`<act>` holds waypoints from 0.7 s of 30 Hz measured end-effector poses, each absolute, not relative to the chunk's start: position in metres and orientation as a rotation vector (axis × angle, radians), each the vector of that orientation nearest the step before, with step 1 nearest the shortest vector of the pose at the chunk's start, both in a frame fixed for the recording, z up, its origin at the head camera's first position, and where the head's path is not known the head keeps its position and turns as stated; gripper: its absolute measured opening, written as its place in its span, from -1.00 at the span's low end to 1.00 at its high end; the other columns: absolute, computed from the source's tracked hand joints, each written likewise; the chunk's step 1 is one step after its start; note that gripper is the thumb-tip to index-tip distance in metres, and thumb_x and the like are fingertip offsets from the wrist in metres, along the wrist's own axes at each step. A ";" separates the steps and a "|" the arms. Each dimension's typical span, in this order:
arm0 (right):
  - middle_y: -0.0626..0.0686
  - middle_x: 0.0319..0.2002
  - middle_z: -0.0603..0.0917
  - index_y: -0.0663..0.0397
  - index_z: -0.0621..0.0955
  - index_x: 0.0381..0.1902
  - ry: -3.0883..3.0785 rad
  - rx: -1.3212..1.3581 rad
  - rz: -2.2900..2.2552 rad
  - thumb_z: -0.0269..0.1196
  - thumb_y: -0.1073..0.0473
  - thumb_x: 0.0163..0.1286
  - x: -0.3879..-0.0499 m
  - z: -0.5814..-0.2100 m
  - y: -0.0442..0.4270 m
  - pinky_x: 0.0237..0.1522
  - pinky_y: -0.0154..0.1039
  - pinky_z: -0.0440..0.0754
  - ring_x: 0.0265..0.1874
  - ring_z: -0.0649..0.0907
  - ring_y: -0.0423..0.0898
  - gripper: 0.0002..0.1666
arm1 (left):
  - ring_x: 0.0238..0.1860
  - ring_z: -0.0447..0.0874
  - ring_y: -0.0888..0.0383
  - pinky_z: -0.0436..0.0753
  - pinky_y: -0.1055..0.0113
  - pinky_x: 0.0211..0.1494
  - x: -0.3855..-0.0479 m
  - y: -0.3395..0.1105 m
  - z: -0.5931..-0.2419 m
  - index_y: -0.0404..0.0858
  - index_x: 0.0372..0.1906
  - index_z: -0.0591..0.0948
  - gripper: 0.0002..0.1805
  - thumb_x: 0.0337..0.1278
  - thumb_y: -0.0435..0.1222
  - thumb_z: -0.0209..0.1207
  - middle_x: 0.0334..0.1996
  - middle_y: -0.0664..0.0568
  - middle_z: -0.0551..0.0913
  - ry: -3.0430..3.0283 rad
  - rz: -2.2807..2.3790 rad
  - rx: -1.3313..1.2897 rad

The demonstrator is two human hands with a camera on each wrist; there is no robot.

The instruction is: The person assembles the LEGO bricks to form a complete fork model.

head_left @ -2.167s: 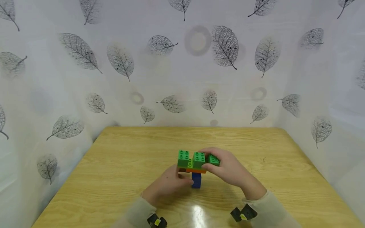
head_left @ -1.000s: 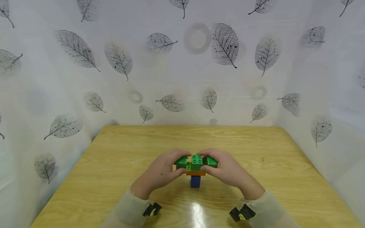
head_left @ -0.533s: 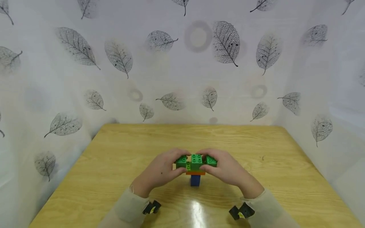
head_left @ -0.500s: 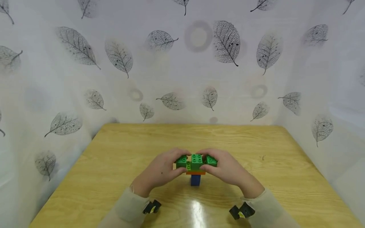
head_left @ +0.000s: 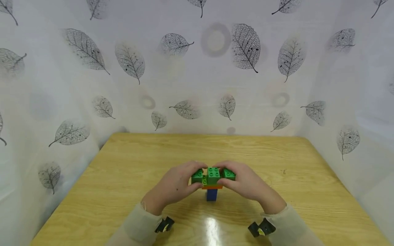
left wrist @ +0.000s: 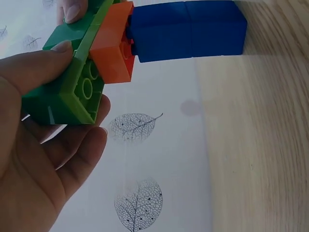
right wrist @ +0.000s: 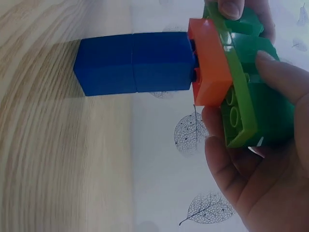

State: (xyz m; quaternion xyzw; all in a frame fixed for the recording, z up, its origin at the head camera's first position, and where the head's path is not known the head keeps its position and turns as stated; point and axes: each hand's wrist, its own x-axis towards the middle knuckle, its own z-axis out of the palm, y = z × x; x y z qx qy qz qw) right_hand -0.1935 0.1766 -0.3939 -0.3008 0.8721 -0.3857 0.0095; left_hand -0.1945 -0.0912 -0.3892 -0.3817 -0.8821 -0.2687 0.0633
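A toy-brick build stands upright on the table between my hands. Its stem is two stacked blue bricks [right wrist: 108, 63], topped by an orange brick [left wrist: 113, 46]. Across that lies a long lime-green brick [right wrist: 240, 92], which carries three green bricks in a row. My left hand [head_left: 172, 184] grips the left green brick [head_left: 197, 177], thumb in front and fingers behind. With my right hand [head_left: 246, 181] I hold the right green brick [head_left: 229, 174], the thumb reaching toward the middle green brick [head_left: 213, 175]. Fingers partly cover both outer bricks.
The wooden table [head_left: 147, 150] extends around the build on all sides. Behind it hangs a white curtain [head_left: 197, 82] with a leaf print, and it also runs down the left and right sides. Black devices [head_left: 261, 228] sit at both wrists.
My left hand has risen from beside the blue brick to grip the left green brick, which now sits lower. The right hand keeps its hold. Over the last second almost nothing moves.
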 end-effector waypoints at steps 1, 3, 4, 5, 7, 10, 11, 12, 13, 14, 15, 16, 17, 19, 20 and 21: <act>-0.20 0.02 0.64 -0.24 0.59 0.23 2.707 -0.938 -1.214 0.34 -0.10 0.40 -0.194 -0.394 0.177 -0.21 -0.22 0.65 -0.21 0.62 -0.19 -0.53 | -0.05 0.62 0.30 0.66 0.30 -0.01 -0.194 -0.091 -0.388 -0.09 0.31 0.49 -0.44 0.24 -0.17 0.38 0.11 0.09 0.64 -2.669 -0.811 -1.148; -0.18 0.01 0.64 -0.22 0.58 0.25 2.681 -0.931 -1.225 0.33 -0.09 0.42 -0.195 -0.393 0.177 -0.22 -0.21 0.65 -0.22 0.63 -0.18 -0.52 | -0.04 0.62 0.29 0.67 0.29 -0.01 -0.194 -0.090 -0.387 -0.09 0.31 0.49 -0.44 0.25 -0.17 0.38 0.12 0.07 0.64 -2.687 -0.814 -1.133; -0.18 0.02 0.64 -0.20 0.57 0.25 2.686 -0.927 -1.214 0.32 -0.10 0.42 -0.194 -0.393 0.177 -0.21 -0.21 0.65 -0.21 0.62 -0.18 -0.52 | -0.04 0.62 0.28 0.67 0.28 -0.01 -0.193 -0.089 -0.387 -0.09 0.31 0.50 -0.44 0.25 -0.17 0.38 0.12 0.08 0.64 -2.701 -0.815 -1.121; -0.17 0.03 0.64 -0.19 0.57 0.26 2.697 -0.919 -1.198 0.32 -0.11 0.42 -0.193 -0.393 0.176 -0.19 -0.21 0.65 -0.19 0.63 -0.19 -0.51 | -0.05 0.63 0.28 0.67 0.28 -0.01 -0.193 -0.089 -0.386 -0.09 0.31 0.50 -0.45 0.25 -0.18 0.38 0.13 0.08 0.64 -2.714 -0.816 -1.111; -0.17 0.05 0.64 -0.18 0.57 0.26 2.730 -0.904 -1.161 0.32 -0.11 0.43 -0.192 -0.392 0.176 -0.17 -0.20 0.65 -0.18 0.62 -0.20 -0.50 | -0.05 0.63 0.27 0.67 0.27 -0.01 -0.192 -0.088 -0.385 -0.08 0.29 0.52 -0.46 0.24 -0.18 0.38 0.13 0.08 0.64 -2.735 -0.815 -1.089; -0.15 0.07 0.64 -0.15 0.58 0.26 2.774 -0.904 -1.111 0.32 -0.11 0.43 -0.191 -0.391 0.175 -0.13 -0.20 0.63 -0.14 0.61 -0.22 -0.50 | -0.04 0.63 0.26 0.67 0.26 0.01 -0.192 -0.086 -0.383 -0.07 0.27 0.53 -0.48 0.23 -0.18 0.39 0.14 0.09 0.63 -2.768 -0.815 -1.051; -0.15 0.07 0.64 -0.14 0.58 0.26 2.780 -0.902 -1.107 0.32 -0.09 0.43 -0.191 -0.390 0.175 -0.13 -0.20 0.64 -0.15 0.61 -0.21 -0.50 | -0.04 0.63 0.26 0.67 0.25 0.01 -0.192 -0.086 -0.383 -0.07 0.26 0.54 -0.49 0.23 -0.18 0.39 0.14 0.10 0.63 -2.776 -0.817 -1.042; -0.15 0.06 0.64 -0.14 0.58 0.25 2.788 -0.897 -1.101 0.33 -0.08 0.42 -0.191 -0.390 0.175 -0.13 -0.20 0.63 -0.15 0.61 -0.21 -0.51 | -0.03 0.63 0.26 0.66 0.25 0.02 -0.191 -0.086 -0.383 -0.06 0.26 0.54 -0.49 0.23 -0.18 0.39 0.15 0.11 0.63 -2.782 -0.820 -1.033; -0.15 0.04 0.65 -0.13 0.59 0.25 2.796 -0.898 -1.089 0.33 -0.08 0.42 -0.190 -0.390 0.174 -0.14 -0.19 0.64 -0.15 0.62 -0.21 -0.51 | -0.02 0.63 0.26 0.66 0.25 0.03 -0.191 -0.085 -0.383 -0.06 0.27 0.54 -0.49 0.24 -0.18 0.39 0.15 0.12 0.62 -2.788 -0.822 -1.028; -0.15 0.03 0.65 -0.12 0.59 0.25 2.814 -0.901 -1.065 0.33 -0.08 0.42 -0.189 -0.390 0.174 -0.14 -0.19 0.64 -0.15 0.62 -0.21 -0.51 | 0.00 0.63 0.25 0.66 0.24 0.05 -0.191 -0.085 -0.383 -0.06 0.27 0.54 -0.49 0.24 -0.19 0.38 0.16 0.12 0.62 -2.796 -0.826 -1.025; -0.15 0.01 0.65 -0.11 0.59 0.25 2.833 -0.902 -1.041 0.32 -0.09 0.42 -0.188 -0.390 0.173 -0.15 -0.19 0.64 -0.15 0.62 -0.22 -0.51 | 0.01 0.62 0.24 0.65 0.23 0.06 -0.191 -0.085 -0.383 -0.07 0.28 0.54 -0.48 0.25 -0.19 0.37 0.17 0.10 0.62 -2.801 -0.827 -1.027; -0.15 0.00 0.66 -0.10 0.59 0.24 2.849 -0.905 -1.020 0.32 -0.10 0.43 -0.188 -0.390 0.172 -0.15 -0.19 0.64 -0.15 0.62 -0.22 -0.51 | 0.02 0.63 0.23 0.65 0.22 0.07 -0.191 -0.085 -0.382 -0.08 0.29 0.54 -0.48 0.26 -0.19 0.37 0.17 0.09 0.62 -2.809 -0.827 -1.026; -0.15 -0.01 0.66 -0.09 0.59 0.24 2.863 -0.911 -1.002 0.32 -0.11 0.43 -0.187 -0.391 0.171 -0.15 -0.19 0.64 -0.15 0.62 -0.22 -0.50 | 0.03 0.62 0.22 0.65 0.21 0.08 -0.191 -0.085 -0.382 -0.09 0.30 0.53 -0.47 0.26 -0.19 0.37 0.18 0.08 0.61 -2.820 -0.820 -1.022; -0.13 -0.03 0.67 -0.07 0.59 0.24 2.864 -0.931 -0.999 0.31 -0.11 0.43 -0.188 -0.392 0.171 -0.18 -0.21 0.64 -0.16 0.62 -0.21 -0.50 | 0.06 0.62 0.19 0.64 0.19 0.09 -0.190 -0.084 -0.381 -0.11 0.32 0.52 -0.45 0.27 -0.18 0.36 0.20 0.05 0.60 -2.846 -0.790 -1.014; -0.12 -0.03 0.67 -0.06 0.59 0.24 2.852 -0.937 -1.018 0.31 -0.10 0.43 -0.189 -0.393 0.172 -0.19 -0.22 0.64 -0.17 0.62 -0.21 -0.50 | 0.06 0.62 0.19 0.65 0.18 0.09 -0.189 -0.083 -0.380 -0.11 0.33 0.51 -0.45 0.27 -0.17 0.36 0.20 0.05 0.60 -2.860 -0.777 -1.006; -0.11 -0.02 0.67 -0.06 0.59 0.24 2.830 -0.942 -1.047 0.32 -0.08 0.44 -0.190 -0.393 0.173 -0.19 -0.23 0.64 -0.18 0.62 -0.21 -0.51 | 0.05 0.62 0.19 0.65 0.19 0.08 -0.188 -0.082 -0.379 -0.11 0.34 0.51 -0.44 0.27 -0.16 0.35 0.20 0.05 0.60 -2.872 -0.758 -1.000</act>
